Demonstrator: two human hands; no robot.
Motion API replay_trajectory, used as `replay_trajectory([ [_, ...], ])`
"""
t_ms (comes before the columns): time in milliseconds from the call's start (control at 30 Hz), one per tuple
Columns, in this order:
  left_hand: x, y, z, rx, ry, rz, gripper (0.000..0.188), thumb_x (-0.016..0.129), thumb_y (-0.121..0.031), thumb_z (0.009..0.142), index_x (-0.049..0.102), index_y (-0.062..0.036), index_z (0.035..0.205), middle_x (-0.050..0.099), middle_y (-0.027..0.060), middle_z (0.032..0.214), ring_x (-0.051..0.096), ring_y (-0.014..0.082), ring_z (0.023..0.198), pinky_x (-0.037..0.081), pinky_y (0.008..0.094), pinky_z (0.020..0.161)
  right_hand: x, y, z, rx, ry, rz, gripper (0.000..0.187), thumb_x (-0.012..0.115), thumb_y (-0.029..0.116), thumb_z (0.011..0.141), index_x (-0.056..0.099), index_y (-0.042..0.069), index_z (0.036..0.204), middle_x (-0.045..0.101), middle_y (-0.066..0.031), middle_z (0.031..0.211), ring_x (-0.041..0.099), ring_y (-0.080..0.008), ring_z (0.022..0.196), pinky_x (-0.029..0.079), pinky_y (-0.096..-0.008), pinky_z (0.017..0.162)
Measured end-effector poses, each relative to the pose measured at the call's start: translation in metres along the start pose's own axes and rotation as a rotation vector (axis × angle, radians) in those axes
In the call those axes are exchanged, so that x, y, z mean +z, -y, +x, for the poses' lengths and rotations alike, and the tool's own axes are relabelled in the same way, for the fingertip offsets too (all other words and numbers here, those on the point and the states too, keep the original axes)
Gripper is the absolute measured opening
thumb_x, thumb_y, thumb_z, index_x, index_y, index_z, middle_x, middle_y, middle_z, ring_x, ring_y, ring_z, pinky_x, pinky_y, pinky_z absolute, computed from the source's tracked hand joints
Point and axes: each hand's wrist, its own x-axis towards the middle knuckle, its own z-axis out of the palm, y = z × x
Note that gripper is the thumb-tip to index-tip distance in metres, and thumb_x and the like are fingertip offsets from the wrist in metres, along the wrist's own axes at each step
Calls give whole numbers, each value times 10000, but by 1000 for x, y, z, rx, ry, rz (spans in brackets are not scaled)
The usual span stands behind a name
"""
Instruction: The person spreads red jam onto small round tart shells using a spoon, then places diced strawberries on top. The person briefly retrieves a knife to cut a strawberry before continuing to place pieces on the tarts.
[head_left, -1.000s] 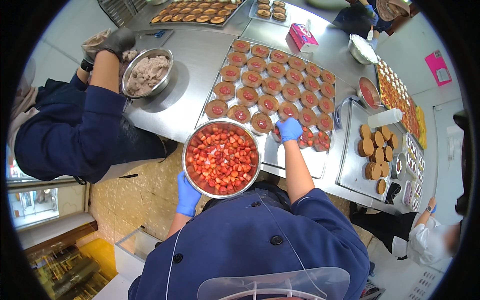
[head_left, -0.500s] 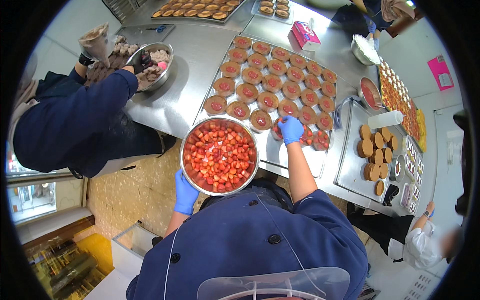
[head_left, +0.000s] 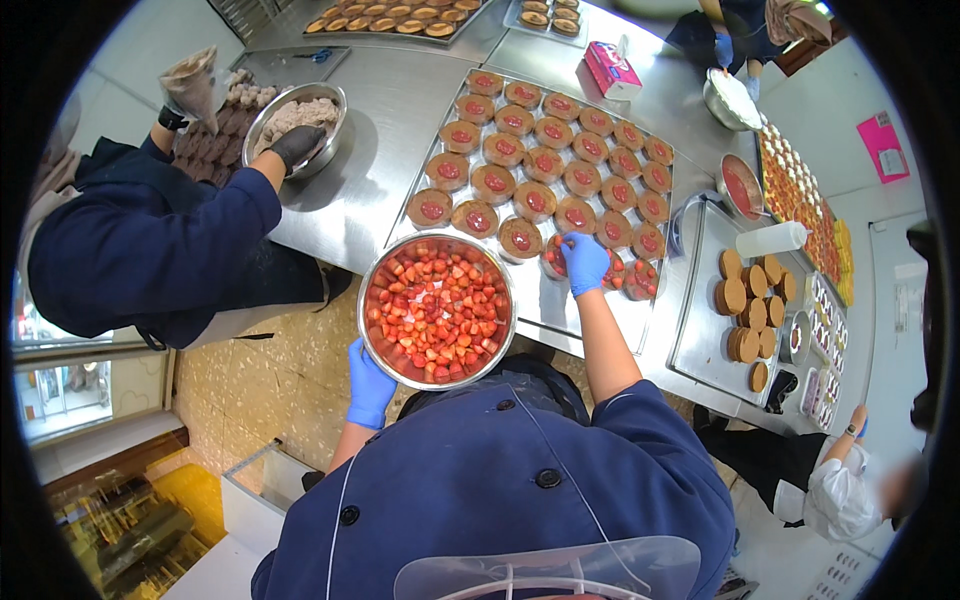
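Left hand (head_left: 371,385), blue glove, grasps steel bowl (head_left: 392,362) at its lower left side; thumb near rim, other fingers partly hidden by the bowl. Bowl is in front of the torso, just off the near edge of the steel table (head_left: 375,110), tipped slightly so the cut strawberries (head_left: 450,312) inside show. Right hand (head_left: 586,263), blue glove, is over a clear dessert cup (head_left: 553,265) in the nearest row of the large tray (head_left: 560,312); fingers bent, tips at the cup, red pieces beside them. Cannot tell whether fingertips pinch a piece or have let go. That cup shows strawberry on top, as do two strawberry-topped cups (head_left: 640,279) just right of the hand. Rows behind: cups with brown sponge and red sauce (head_left: 520,239) in the middle of each. Right of the large tray: second tray (head_left: 697,325) with round sponge discs (head_left: 735,295), some stacked, and a white squeeze bottle (head_left: 770,238). Pink tissue box (head_left: 612,72) beyond the large tray. At left, a co-worker's dark-gloved hand (head_left: 298,147) is in a bowl of pinkish-brown cream (head_left: 310,116), piping bag (head_left: 192,85) nearby
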Motion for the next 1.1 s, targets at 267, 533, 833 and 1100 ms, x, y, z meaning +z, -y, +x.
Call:
replay_trajectory([
  [267, 6, -1, 1, 20, -17, 96, 693, 643, 76, 823, 230, -125, 1341, 363, 175, 1418, 485, 301, 1242, 517, 419, 984, -16, 14, 6, 52, 74, -64, 183, 657, 306, 802, 748, 199, 919, 708, -96, 878, 680, -302, 765, 520, -420, 660],
  [533, 27, -21, 1, -30, -112, -312, 516, 352, -390, 982, 468, -58, 1358, 522, 146, 1354, 534, 289, 1216, 437, 430, 1047, -48, 145, -53, -530, 293, 492, 183, 614, 222, 871, 718, 177, 1015, 700, -89, 816, 680, -259, 699, 534, -365, 636],
  [833, 37, -20, 11, -165, -195, -815, 413, 407, -285, 995, 491, -35, 1313, 569, 148, 1291, 590, 276, 1136, 512, 421, 971, 28, 181, -86, -970, 581, 114, 350, 658, 240, 837, 647, 157, 1176, 655, -108, 1063, 635, -308, 958, 522, -430, 800],
  [1100, 20, -5, 18, -147, -242, -669, 497, 412, -407, 958, 520, -94, 1330, 571, 146, 1315, 563, 314, 1184, 479, 461, 992, 11, 177, -76, -1218, 1017, 134, 366, 672, 327, 835, 668, 206, 1181, 619, -83, 1224, 603, -295, 1091, 497, -405, 908],
])
